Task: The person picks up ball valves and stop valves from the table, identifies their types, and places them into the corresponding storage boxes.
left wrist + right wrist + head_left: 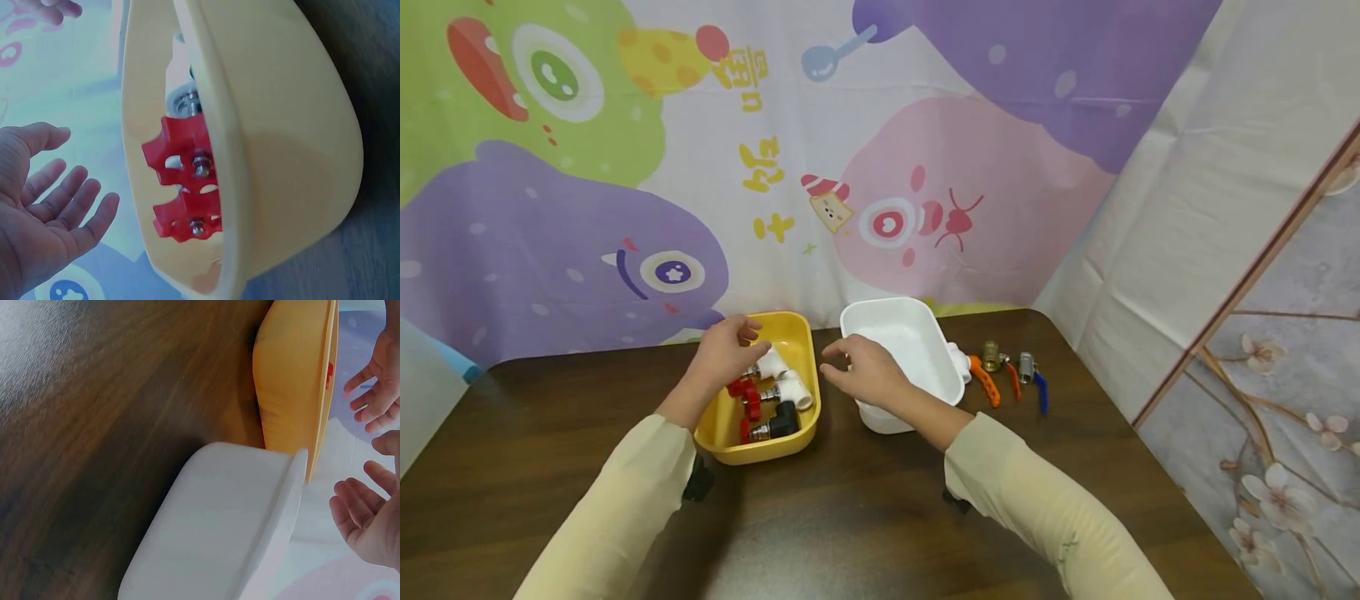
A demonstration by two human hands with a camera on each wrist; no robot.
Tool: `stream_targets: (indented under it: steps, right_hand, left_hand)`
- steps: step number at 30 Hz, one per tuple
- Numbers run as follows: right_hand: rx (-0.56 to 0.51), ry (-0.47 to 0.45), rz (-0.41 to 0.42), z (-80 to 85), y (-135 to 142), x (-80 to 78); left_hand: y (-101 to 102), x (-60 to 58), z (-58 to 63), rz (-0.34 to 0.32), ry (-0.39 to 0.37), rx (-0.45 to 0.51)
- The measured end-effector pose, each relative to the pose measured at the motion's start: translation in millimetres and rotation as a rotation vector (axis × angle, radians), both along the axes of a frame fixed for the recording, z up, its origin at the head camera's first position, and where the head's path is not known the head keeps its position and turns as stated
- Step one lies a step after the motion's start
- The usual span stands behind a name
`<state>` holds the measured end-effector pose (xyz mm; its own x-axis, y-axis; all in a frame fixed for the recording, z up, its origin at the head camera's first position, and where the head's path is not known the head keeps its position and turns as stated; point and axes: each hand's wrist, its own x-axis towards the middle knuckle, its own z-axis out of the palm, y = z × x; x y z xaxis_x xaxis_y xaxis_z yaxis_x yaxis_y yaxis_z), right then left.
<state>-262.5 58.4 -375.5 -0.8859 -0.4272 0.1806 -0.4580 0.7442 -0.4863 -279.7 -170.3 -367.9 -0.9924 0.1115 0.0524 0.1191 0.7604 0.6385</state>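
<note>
My left hand hovers over the yellow basin, its fingers relaxed and holding nothing. Inside that basin lie white plastic elbow valves and a black one, with metal stems and red handles. The left wrist view shows two red handles behind the basin's near wall. My right hand is above the near left side of the white basin, fingers loosely bent with nothing in them. It hides part of that basin's rim and inside.
Right of the white basin lie a white valve with an orange lever, a brass ball valve with a red lever, and a silver ball valve with a blue lever. A printed cloth hangs behind the brown table.
</note>
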Motion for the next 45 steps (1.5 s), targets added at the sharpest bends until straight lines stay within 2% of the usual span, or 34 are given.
stream_targets:
  steps: [10,19,27,33,45]
  right_hand:
    - [-0.037,0.029,-0.028,3.8,18,-4.6]
    - [-0.036,0.044,-0.056,5.9,32,-9.8]
    - [-0.062,0.052,-0.074,7.3,43,-11.2]
    - [-0.061,0.064,-0.096,6.1,50,-12.9]
    - [-0.049,0.068,-0.114,5.7,68,-14.6]
  left_hand:
    - [17,1.3,-1.7,0.007,-0.035,0.039]
    - [30,3.4,-5.5,0.048,-0.095,0.114]
    - [42,4.8,-11.0,0.069,-0.091,0.190]
    - [51,6.7,-12.8,0.058,-0.051,0.210]
    - [69,6.1,-16.0,0.078,-0.099,0.261]
